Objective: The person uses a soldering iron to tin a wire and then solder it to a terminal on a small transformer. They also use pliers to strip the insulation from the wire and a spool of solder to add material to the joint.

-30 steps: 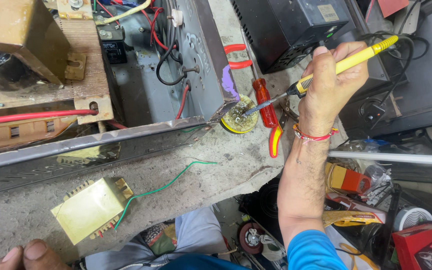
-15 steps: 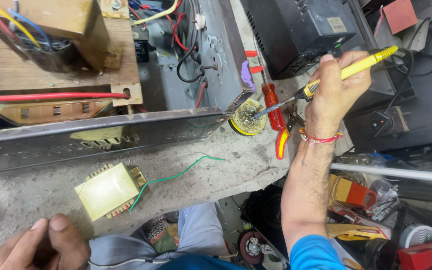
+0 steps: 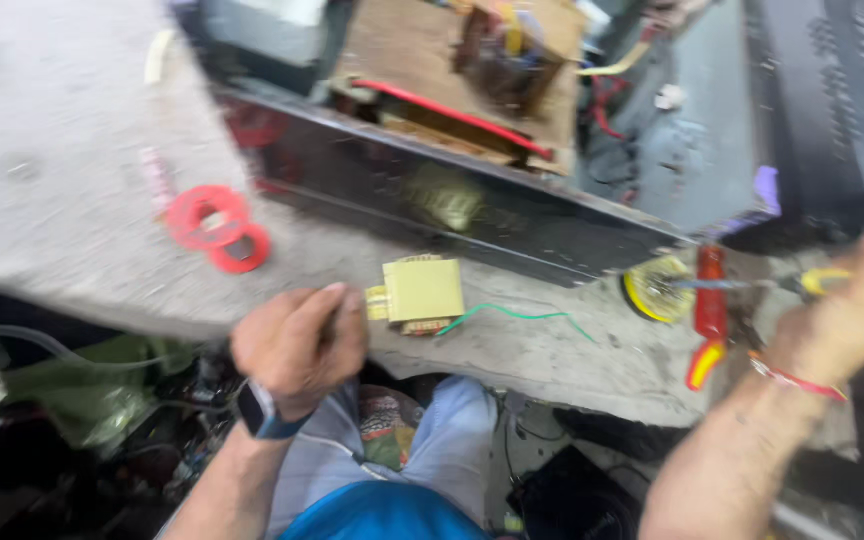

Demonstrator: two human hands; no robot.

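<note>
My right hand (image 3: 847, 325) is closed around a yellow-handled soldering iron (image 3: 820, 281) at the right edge; its metal tip reaches left to a small round yellow tin (image 3: 655, 290). My left hand (image 3: 297, 345) rests as a loose fist on the front edge of the grey bench (image 3: 72, 170), just left of a small yellow transformer (image 3: 420, 293) with a green wire (image 3: 517, 315). Whether the left hand holds anything is unclear in the blur.
A large opened black metal chassis (image 3: 472, 200) with a big brown transformer (image 3: 472, 60) and wiring lies across the bench. Red tape rolls (image 3: 214, 225) lie at the left. Red-handled pliers (image 3: 709, 315) sit beside the tin. Clutter fills the floor below.
The view has swung left and blurred. My left hand has come up from the bottom edge to the bench beside the small transformer. The right hand still holds the iron at the tin.
</note>
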